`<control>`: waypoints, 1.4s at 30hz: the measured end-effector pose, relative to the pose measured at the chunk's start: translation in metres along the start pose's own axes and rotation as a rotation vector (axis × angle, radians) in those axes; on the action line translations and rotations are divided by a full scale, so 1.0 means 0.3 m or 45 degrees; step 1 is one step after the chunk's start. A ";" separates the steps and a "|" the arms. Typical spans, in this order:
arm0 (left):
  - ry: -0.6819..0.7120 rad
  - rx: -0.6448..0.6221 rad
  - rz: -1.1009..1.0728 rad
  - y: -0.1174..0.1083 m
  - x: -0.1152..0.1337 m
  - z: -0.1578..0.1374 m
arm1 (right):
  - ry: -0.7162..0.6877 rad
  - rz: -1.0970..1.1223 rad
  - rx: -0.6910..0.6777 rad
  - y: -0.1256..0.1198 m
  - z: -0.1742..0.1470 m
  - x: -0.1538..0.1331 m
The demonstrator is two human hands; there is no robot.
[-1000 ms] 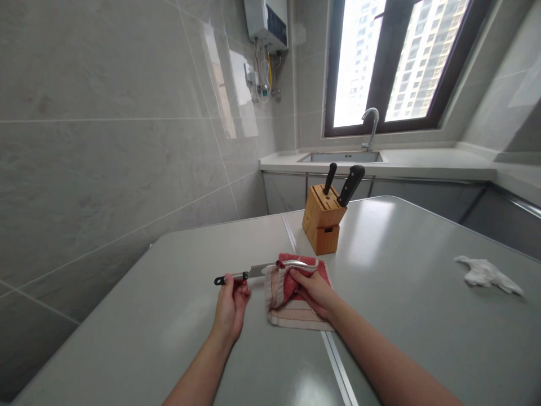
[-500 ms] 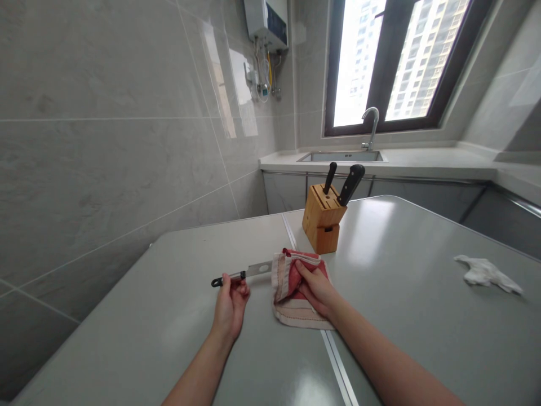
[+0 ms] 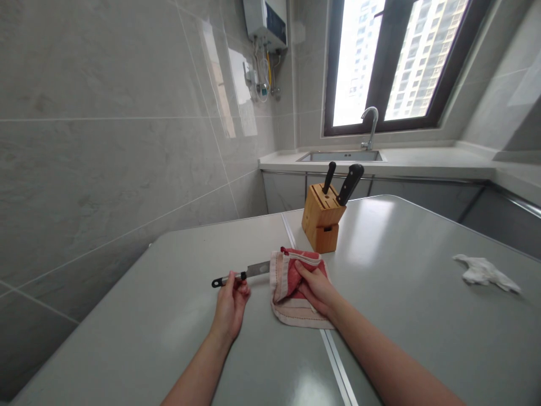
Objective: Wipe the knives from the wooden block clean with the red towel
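Note:
My left hand [image 3: 231, 301] is closed round the handle of a knife [image 3: 257, 269], whose grip is black and silver with a loop at the end. The blade points right, and its far part is hidden inside a folded red and white cloth [image 3: 300, 313]. Pinching that cloth round the blade is my right hand [image 3: 315, 287], thumb on top. Just beyond the cloth stands a wooden knife block [image 3: 321, 220] with two black-handled knives in it.
A crumpled white cloth [image 3: 486, 273] lies on the right of the grey table [image 3: 139, 327]. Behind the table run a counter with a sink [image 3: 342, 157] and a tap [image 3: 372, 127]. A tiled wall borders the left side.
The blade has tilted a little in my left hand and looks darker. A bit less of it shows outside the cloth, which has shifted slightly left. Both hands keep their hold.

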State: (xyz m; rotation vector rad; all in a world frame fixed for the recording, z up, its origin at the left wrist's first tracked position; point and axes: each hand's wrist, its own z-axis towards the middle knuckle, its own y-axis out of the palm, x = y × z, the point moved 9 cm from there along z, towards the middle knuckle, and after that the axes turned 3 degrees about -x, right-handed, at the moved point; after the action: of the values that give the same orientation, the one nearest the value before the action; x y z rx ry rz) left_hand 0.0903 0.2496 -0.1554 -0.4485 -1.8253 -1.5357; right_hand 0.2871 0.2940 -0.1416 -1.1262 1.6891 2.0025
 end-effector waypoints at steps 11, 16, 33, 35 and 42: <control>-0.014 0.026 0.014 -0.013 -0.009 0.009 | -0.001 0.011 -0.002 -0.006 0.003 0.003; -0.044 0.061 -0.017 -0.021 -0.015 0.012 | 0.005 0.018 -0.011 -0.010 0.006 0.010; -0.047 0.014 0.147 0.010 -0.015 -0.010 | -0.031 0.054 0.010 -0.015 0.008 0.000; -0.040 0.010 0.184 0.016 -0.012 -0.014 | -0.032 0.050 0.014 -0.012 0.007 -0.003; -0.048 -0.010 0.260 0.019 -0.015 -0.017 | -0.018 0.019 -0.006 0.006 0.000 -0.012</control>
State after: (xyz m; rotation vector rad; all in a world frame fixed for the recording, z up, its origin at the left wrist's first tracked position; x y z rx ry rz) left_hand 0.0986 0.2468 -0.1541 -0.6505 -1.7439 -1.4036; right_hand 0.2884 0.2944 -0.1378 -1.1018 1.6918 2.0202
